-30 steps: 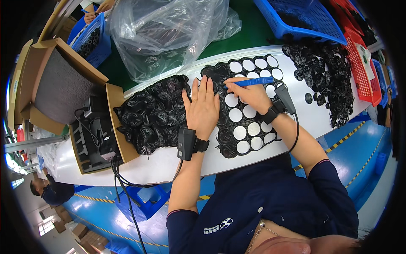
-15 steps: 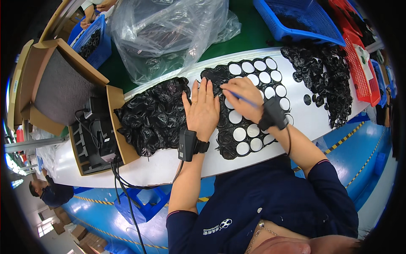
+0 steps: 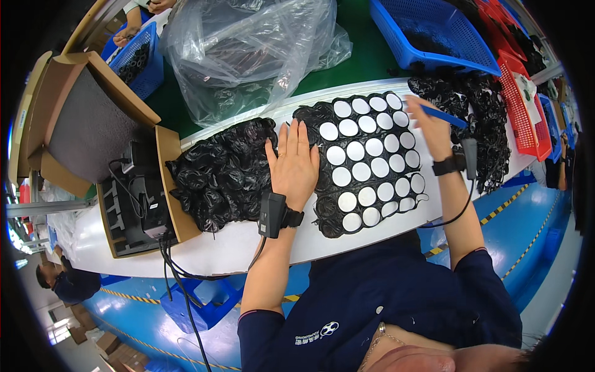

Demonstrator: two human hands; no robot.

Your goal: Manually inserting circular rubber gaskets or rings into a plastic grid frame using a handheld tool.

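Note:
A sheet of black film parts with rows of round white discs (image 3: 374, 147) lies on the white table in front of me. Its left part is crumpled black film with no white discs showing. My left hand (image 3: 294, 162) lies flat at this left edge, fingers stretched forward. Left of the hand is a heap of crumpled black film pieces (image 3: 223, 173). My right hand (image 3: 432, 128) is off the far right corner of the sheet, its fingers closed round a slim blue stick (image 3: 447, 117) that points right. Each wrist wears a black strapped device with a cable.
Loose black round pieces (image 3: 489, 124) pile up at the right, beside a red basket (image 3: 527, 118). A blue basket (image 3: 434, 54) and clear plastic bags (image 3: 242, 56) are across the table. An open carton (image 3: 180, 204) with black devices stands left. Another person's hands (image 3: 133, 28) show far left.
My right hand has swung from the sheet's left part to beyond its far right corner, carrying the blue stick. More white discs are in view. My left hand stays nearly in place.

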